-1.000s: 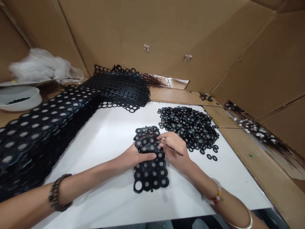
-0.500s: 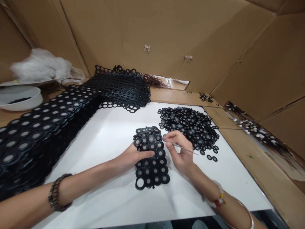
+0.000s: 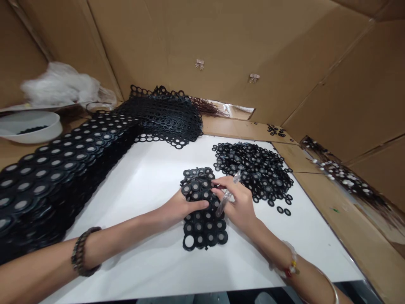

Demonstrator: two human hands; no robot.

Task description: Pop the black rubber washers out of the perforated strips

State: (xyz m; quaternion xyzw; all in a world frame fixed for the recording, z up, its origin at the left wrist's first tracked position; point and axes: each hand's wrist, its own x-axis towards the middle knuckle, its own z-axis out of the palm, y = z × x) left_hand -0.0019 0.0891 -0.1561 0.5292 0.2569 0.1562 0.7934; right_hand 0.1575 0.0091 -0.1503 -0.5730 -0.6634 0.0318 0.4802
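Black ring sheet (image 3: pixel 202 211) lies mid-table, pinned under my left hand (image 3: pixel 182 207); my right hand (image 3: pixel 237 202) pinches a clear pick (image 3: pixel 228 193). Loose rings (image 3: pixel 256 169) heap toward the far right corner; unpicked sheets (image 3: pixel 57 169) line the left edge.

Work surface: white tabletop (image 3: pixel 152 177), flat, set inside brown cardboard walls (image 3: pixel 221 38).
Centre: black sheet of joined rings (image 3: pixel 202 211), lying flat on the white surface, one ring hole at its near left corner open.
Right rear: loose pile of black rings (image 3: pixel 256 169), resting directly on the tabletop, a few single rings scattered just beside its near right edge.
Left: long stack of black ring sheets (image 3: pixel 63 164), running from the near left edge toward the rear centre, its far end overlapping the white surface.
Right margin: cardboard strip (image 3: pixel 319 185) bordering the tabletop.
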